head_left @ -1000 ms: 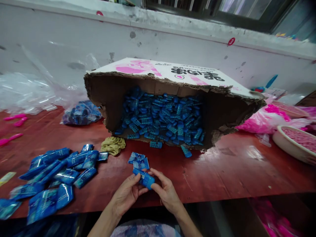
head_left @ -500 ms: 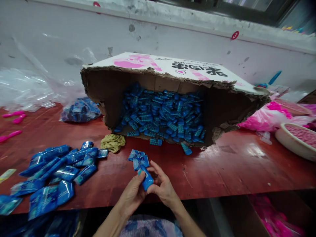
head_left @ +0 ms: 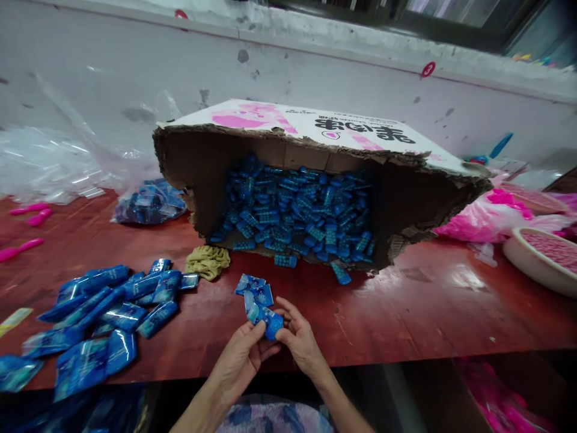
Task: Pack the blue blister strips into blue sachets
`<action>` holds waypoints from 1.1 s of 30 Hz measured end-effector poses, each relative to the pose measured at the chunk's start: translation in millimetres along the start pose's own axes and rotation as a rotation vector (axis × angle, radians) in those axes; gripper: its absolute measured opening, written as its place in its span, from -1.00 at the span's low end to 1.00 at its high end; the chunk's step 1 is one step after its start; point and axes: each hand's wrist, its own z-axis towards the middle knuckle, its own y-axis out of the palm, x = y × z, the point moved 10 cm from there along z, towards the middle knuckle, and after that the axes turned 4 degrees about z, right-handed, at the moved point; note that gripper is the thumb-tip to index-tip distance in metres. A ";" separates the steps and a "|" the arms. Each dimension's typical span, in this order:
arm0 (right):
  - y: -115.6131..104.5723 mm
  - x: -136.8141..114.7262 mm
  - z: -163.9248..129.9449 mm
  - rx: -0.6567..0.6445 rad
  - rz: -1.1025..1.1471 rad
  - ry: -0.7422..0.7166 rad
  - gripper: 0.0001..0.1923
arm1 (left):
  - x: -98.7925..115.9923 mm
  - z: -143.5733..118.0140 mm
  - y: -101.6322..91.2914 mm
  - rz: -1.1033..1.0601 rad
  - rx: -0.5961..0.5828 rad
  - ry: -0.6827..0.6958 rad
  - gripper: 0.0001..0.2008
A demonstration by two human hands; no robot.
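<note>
My left hand point(head_left: 243, 355) and my right hand point(head_left: 297, 340) together hold a small blue printed packet point(head_left: 270, 323) over the front of the table. The left thumb presses on its near left side, and the right thumb and fingers pinch its right end. Flat blue printed pieces point(head_left: 256, 287) lie on the table just beyond the packet. Farther back, a torn cardboard box point(head_left: 175, 156) lies on its side, its opening facing me. Inside is a heap of blue studded plastic pieces point(head_left: 297, 207), and a few have slid to its front lip.
At the left lies a pile of shiny blue packets point(head_left: 121, 316), near a crumpled yellow-green cloth point(head_left: 207, 262). Behind are a clear bag of blue pieces point(head_left: 151, 201) and pink plastic pieces point(head_left: 30, 209). A white bowl point(head_left: 518, 255) of pink bits stands at the right.
The packet has turned in my fingers, from a plain blue side to a printed face. Both hands stay in about the same spot.
</note>
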 end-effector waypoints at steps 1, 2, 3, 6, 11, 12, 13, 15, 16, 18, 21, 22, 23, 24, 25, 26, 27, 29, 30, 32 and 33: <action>0.9 0.3 -1.0 0.009 -0.054 -0.014 -0.46 | -0.3 -0.1 -1.9 -0.006 0.010 0.013 -0.79; 1.3 0.6 -2.1 0.029 -0.114 -0.033 -0.47 | -1.0 0.2 -4.1 -0.018 0.026 0.030 -0.79; 1.4 1.0 -3.5 0.056 -0.178 -0.053 -0.48 | -2.2 0.6 -6.6 -0.035 0.045 0.045 -0.79; 5.7 -0.6 -6.9 0.114 -0.384 -0.116 -0.50 | -5.4 0.8 -17.2 -0.087 0.138 0.054 -0.86; 30.6 -16.4 1.0 -0.009 -0.753 -0.233 -0.60 | 43.8 -13.5 -54.6 -0.174 0.282 0.190 -0.86; 33.2 -19.0 5.5 -0.029 -0.849 -0.246 -0.65 | 62.0 -21.1 -72.4 -0.226 0.359 0.260 -0.81; 33.6 -20.3 11.0 -0.035 -0.956 -0.249 -0.69 | 80.8 -29.4 -89.6 -0.283 0.416 0.342 -0.72; 29.3 -19.0 23.9 -0.013 -1.187 -0.230 -0.73 | 113.7 -44.5 -117.8 -0.346 0.467 0.496 -0.54; 25.8 -16.9 30.3 0.008 -1.292 -0.216 -0.74 | 119.8 -48.4 -129.5 -0.354 0.496 0.496 -0.50; 20.2 -10.7 40.9 0.044 -1.434 -0.194 -0.78 | 117.0 -51.3 -146.5 -0.333 0.571 0.433 -0.55; 17.7 0.6 48.4 0.073 -1.503 -0.185 -0.85 | 89.5 -39.4 -143.8 -0.254 0.580 0.284 -0.74; 18.2 3.9 48.9 0.074 -1.510 -0.184 -0.84 | 79.1 -32.0 -135.7 -0.212 0.548 0.251 -0.80; 19.0 6.4 48.8 0.074 -1.521 -0.185 -0.82 | 69.1 -24.4 -126.2 -0.156 0.518 0.229 -0.86; 19.7 8.0 48.5 0.072 -1.532 -0.186 -0.81 | 61.2 -17.5 -116.4 -0.085 0.498 0.230 -0.90; 20.2 8.7 48.3 0.069 -1.542 -0.186 -0.80 | 54.2 -11.0 -106.2 -0.005 0.483 0.233 -0.91; 20.2 8.4 48.4 0.065 -1.549 -0.185 -0.80 | 46.7 -4.4 -95.8 0.078 0.464 0.224 -0.89; 19.8 7.2 48.9 0.062 -1.555 -0.183 -0.82 | 39.5 1.8 -85.8 0.155 0.440 0.205 -0.84; 17.7 2.5 50.4 0.061 -1.558 -0.181 -0.83 | 38.8 8.2 -72.8 0.349 0.437 0.242 -0.76; 16.3 0.4 51.3 0.058 -1.561 -0.177 -0.77 | 49.5 7.6 -67.8 0.497 0.450 0.335 -0.73; 13.9 -0.1 52.4 0.035 -1.575 -0.158 -0.64 | 85.2 -4.6 -55.1 0.906 0.517 0.645 -0.69; 13.1 1.7 52.6 0.016 -1.586 -0.146 -0.61 | 101.5 -13.6 -48.2 1.138 0.565 0.809 -0.67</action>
